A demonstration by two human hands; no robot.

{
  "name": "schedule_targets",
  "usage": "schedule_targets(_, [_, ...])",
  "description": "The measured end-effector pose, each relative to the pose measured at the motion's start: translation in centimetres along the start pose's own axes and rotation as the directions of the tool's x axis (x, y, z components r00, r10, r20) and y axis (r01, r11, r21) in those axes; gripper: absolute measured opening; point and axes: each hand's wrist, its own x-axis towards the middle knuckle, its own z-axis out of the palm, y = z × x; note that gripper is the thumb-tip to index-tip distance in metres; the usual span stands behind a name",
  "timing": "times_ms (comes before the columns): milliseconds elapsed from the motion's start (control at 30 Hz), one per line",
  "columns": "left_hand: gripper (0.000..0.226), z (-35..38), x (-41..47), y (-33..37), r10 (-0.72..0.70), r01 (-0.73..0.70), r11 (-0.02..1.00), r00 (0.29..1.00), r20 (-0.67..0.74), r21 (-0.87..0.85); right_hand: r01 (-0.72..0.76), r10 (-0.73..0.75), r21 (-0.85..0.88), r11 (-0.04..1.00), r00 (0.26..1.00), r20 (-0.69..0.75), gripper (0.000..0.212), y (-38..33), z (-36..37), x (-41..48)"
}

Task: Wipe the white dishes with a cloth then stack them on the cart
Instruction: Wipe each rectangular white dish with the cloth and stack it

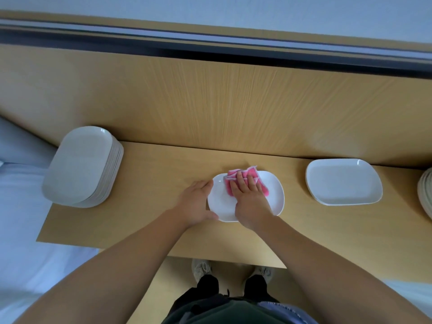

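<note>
Wiping one dish [219,204]; cart unseen.
Pressing cloth [254,175] with flat right hand [251,202], bracing rim with straight-fingered left hand [196,204]; stack [79,167] left of dish, pair [343,181] right, wiped or not unclear.

I log middle dish [219,206] on table [152,183] | cloth [252,173] on its 12 o'clock half, under right hand [250,202] | left hand [196,204] touching its 9 o'clock rim | dish stack [79,167] at 9 o'clock | lone dish [343,181] at 3 o'clock
</note>
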Motion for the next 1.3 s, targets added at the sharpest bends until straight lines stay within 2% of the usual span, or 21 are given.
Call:
schedule_targets(400, [0.104, -0.2, 0.2, -0.5, 0.04, -0.041, 0.999, 0.998, -0.054, -0.018, 0.199, -0.199, -0.001, 0.98, 0.979, 0.053, 0.074, -2.5, -0.9, 0.1])
schedule_targets(533, [0.096, -0.2, 0.2, -0.5, 0.037, -0.035, 0.999, 0.995, -0.093, 0.024, 0.313, -0.309, -0.028, 0.949, 0.946, 0.102, 0.074, -1.8, -1.2, -0.6])
schedule_targets(667, [0.1, -0.5, 0.0, -0.5, 0.064, -0.055, 0.989, 0.996, -0.062, 0.135, 0.428, -0.409, -0.12, 0.896, 0.9, 0.152, 0.073, -1.2, -0.6, -1.0])
schedule_targets(833, [0.101, -0.9, -0.1, -0.5, 0.078, -0.069, 0.973, 0.996, -0.036, 0.221, 0.452, -0.446, -0.022, 0.892, 0.887, 0.12, 0.068, -0.3, -0.3, -1.9])
schedule_targets(1167, [0.101, -1.3, -0.3, -0.3, 0.097, -0.088, 0.954, 0.995, -0.019, 0.288, 0.461, -0.456, -0.012, 0.887, 0.881, 0.129, 0.059, 1.8, 0.1, -3.4])
schedule_targets(1233, [0.092, -1.4, -0.4, 0.0, 0.173, -0.155, 0.932, 0.985, -0.025, 0.328, 0.456, -0.452, -0.009, 0.89, 0.884, 0.122, 0.057, 1.7, 0.2, -3.2])
schedule_targets(1300, [0.075, -1.2, -0.5, 0.2, 0.279, -0.271, 0.892, 0.96, 0.033, 0.362, 0.455, -0.453, -0.001, 0.89, 0.887, 0.095, 0.054, 1.7, 0.4, -3.2])
